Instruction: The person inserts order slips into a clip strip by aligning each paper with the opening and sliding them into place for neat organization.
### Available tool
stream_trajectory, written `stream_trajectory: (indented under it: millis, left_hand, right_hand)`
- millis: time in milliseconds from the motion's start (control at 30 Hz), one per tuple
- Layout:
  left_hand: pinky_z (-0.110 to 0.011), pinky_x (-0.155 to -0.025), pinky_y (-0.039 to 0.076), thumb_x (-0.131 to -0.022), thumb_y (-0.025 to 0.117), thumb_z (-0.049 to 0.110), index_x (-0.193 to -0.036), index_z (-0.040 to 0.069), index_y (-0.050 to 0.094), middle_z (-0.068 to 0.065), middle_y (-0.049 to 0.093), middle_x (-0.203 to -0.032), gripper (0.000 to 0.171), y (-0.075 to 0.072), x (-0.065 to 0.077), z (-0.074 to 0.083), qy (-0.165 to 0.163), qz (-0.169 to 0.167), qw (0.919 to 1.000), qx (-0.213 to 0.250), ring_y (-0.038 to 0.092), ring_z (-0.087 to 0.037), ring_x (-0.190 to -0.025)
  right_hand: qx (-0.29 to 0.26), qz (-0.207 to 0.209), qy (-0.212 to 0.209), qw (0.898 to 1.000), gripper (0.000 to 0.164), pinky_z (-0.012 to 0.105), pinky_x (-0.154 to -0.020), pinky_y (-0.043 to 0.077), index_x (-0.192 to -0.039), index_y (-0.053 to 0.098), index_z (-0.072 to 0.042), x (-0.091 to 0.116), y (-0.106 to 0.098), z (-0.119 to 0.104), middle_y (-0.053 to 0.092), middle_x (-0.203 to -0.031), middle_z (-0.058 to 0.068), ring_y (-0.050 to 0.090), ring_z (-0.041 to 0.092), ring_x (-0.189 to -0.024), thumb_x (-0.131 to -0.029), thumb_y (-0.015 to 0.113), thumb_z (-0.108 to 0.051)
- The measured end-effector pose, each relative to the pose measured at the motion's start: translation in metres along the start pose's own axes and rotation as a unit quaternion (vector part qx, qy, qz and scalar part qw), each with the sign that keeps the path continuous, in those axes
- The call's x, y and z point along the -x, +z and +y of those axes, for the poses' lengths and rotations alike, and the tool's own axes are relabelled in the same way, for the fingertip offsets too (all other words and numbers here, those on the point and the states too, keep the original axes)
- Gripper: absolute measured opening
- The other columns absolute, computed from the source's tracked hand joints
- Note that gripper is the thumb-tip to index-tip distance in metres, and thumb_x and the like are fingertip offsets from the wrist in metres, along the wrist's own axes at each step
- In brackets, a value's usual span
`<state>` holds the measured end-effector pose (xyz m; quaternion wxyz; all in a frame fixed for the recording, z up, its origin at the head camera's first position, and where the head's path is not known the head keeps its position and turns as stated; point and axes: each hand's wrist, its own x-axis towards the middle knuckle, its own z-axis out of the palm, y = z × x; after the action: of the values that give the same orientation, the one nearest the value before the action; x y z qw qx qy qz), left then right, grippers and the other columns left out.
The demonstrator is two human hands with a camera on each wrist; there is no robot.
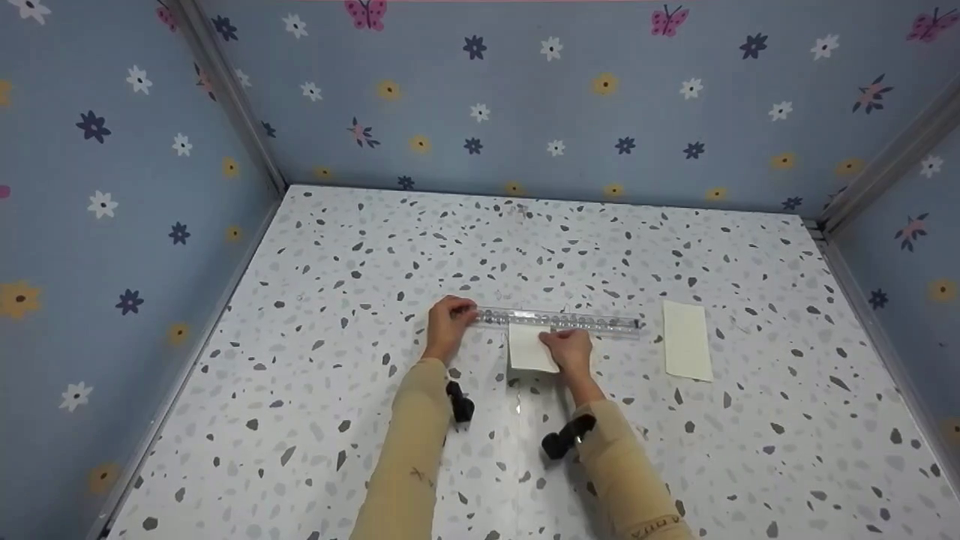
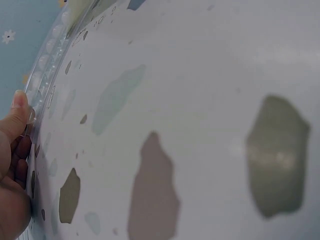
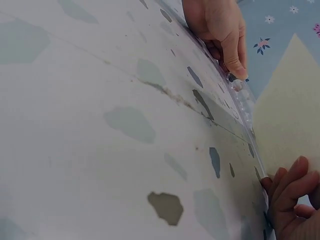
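Note:
A clear ruler (image 1: 604, 324) with a row of round cut-outs lies sideways across the speckled tabletop. My left hand (image 1: 448, 328) pinches its left end, thumb on top, as the left wrist view shows close up. In my right hand (image 1: 571, 352) is a small pale yellow sheet of paper (image 1: 529, 351), pinched near its right edge. The paper's top edge meets the middle of the ruler, and its lower edge casts a shadow on the table. In the right wrist view, the paper (image 3: 287, 110) stands up from the fingers beside the ruler.
A second pale yellow sheet (image 1: 687, 341) lies on the table to the right of the ruler. The white speckled table (image 1: 337, 247) is bounded by blue flowered walls (image 1: 525, 97) at the back and sides. Black wrist straps show on both sleeves.

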<state>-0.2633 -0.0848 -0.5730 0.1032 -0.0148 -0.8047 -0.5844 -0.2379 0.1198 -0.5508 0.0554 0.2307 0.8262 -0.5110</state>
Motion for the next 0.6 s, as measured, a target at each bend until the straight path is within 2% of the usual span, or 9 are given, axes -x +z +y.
stream_trajectory:
  millis: [367,600]
  left_hand:
    - [-0.028,-0.069,0.043,-0.076,0.067,0.001,-0.089,-0.004,0.066,-0.010,0.059,-0.081,0.014,-0.0011,0.0010,0.0033,0.009,0.002,0.9999,0.009,0.054,-0.019,-0.076]
    - [-0.027,-0.069,0.044,-0.075,0.068,0.001,-0.088,-0.003,0.066,-0.009,0.059,-0.081,0.013,-0.0009,0.0004,0.0026,-0.004,0.002,0.9998,0.019,0.053,-0.018,-0.076]
  right_hand:
    - [0.013,0.007,-0.025,1.000,0.028,0.032,-0.067,0.046,-0.091,0.058,0.004,0.0007,0.0062,-0.0018,0.059,-0.086,0.016,0.055,0.023,-0.072,-0.074,0.069,-0.015]
    - [0.000,0.004,-0.044,0.999,0.026,0.030,-0.064,0.044,-0.093,0.057,0.001,0.0032,0.0093,-0.0026,0.059,-0.082,0.012,0.053,0.020,-0.069,-0.074,0.069,-0.012]
